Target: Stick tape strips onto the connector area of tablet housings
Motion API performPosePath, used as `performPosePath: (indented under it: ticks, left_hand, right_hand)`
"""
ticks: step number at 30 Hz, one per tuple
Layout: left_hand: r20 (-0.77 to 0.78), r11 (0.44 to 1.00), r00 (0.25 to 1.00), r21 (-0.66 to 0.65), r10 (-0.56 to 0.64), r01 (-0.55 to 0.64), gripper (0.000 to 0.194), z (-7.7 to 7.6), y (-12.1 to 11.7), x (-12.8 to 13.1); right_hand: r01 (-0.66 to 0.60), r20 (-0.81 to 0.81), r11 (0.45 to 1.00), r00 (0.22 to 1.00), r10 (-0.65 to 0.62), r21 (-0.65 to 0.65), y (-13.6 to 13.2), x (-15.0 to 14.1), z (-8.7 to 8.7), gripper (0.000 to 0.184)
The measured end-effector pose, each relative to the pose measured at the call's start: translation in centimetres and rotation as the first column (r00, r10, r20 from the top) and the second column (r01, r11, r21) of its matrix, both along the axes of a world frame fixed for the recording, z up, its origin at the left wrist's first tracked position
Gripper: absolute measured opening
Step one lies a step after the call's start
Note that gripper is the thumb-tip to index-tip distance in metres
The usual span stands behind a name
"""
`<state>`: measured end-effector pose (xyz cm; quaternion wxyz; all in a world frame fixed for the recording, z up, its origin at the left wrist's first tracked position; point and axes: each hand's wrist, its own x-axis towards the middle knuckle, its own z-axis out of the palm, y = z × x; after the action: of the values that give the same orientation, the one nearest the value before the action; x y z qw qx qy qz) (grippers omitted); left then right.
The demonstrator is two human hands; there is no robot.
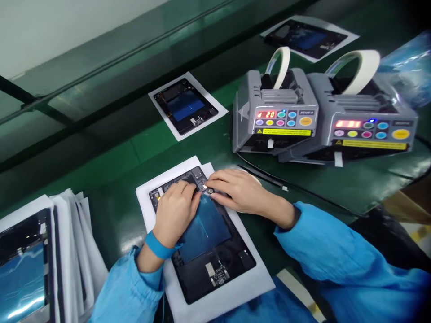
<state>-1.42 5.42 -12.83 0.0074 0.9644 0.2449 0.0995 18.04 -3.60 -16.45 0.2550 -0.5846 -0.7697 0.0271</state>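
Head view on my monitor: the opened tablet point(235, 256) lies on white sheets point(257, 289) on the green bench point(116, 220), both hands at its far end. Left hand point(177, 206) (blue wristband point(160, 246) and all) curls its fingers narrow over the circuitry; right hand point(242, 190) has thumb and fingertips slightly parted at a small round component point(210, 191). Whether either pinches anything, I can't tell. Beyond, two tape dispensers point(276, 110) glow red.

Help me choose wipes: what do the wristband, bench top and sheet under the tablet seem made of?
Wristband: fabric or rubber, unclear; matte blue, curving snugly. Bench top: perhaps rubber or laminate; glossy green, soft highlights. Sheet: likely paper or foam; matte white, no glare.
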Motion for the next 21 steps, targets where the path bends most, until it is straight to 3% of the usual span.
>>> performPosePath:
  ticks: [7,21]
  left_hand:
    - [0.017,1.0,1.0,0.024,-0.003,0.003,0.012,0.2,-0.4,0.7]
    - [-0.022,0.995,0.997,-0.057,0.078,-0.08,0.011,-0.2,-0.7,1.8]
  right_hand:
    - [-0.001,0.037,1.0,0.999,0.003,-0.031,-0.3,-0.1,0.2,0.035]
    - [-0.041,-0.014,0.998,0.999,0.04,-0.05,-0.1,0.1,0.2,0.034]
